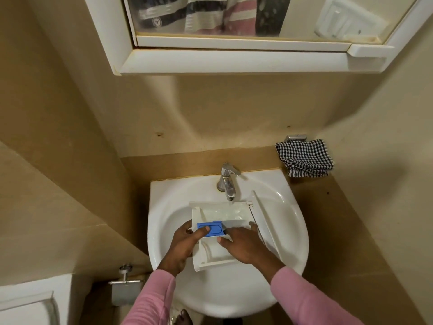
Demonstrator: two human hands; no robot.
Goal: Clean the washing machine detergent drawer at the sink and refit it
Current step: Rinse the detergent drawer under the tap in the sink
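Beige tiled walls close in on a small white sink [164,207], with a mirror cabinet [234,59] overhead. Low on the far left, well apart from the left hand [181,247], a metal wall fitting [125,275] shows, partly in shadow.

The left hand holds the left side of the drawer [222,213]: its thumb presses on the blue insert [214,231] and its fingers curl at the drawer's left wall. The drawer lies in the basin, open side up, between both hands. Its visible length runs away from the person, so its far edge sits just below the spout of the tap [227,181].

The right hand [243,245] lies across the drawer's middle, thumb pointing left and fingers reaching towards the right wall. Whether the fingertips hook over that wall cannot be told. Both hands touch the drawer; the left is the one on the insert, so lifting the insert out probably falls to it.

Beyond the right hand a long white panel stands tilted along the drawer's right side. Further right, a checked cloth [304,158] hangs on the wall. The near compartments are hidden under the hands, and whether water is running is hard to make out.
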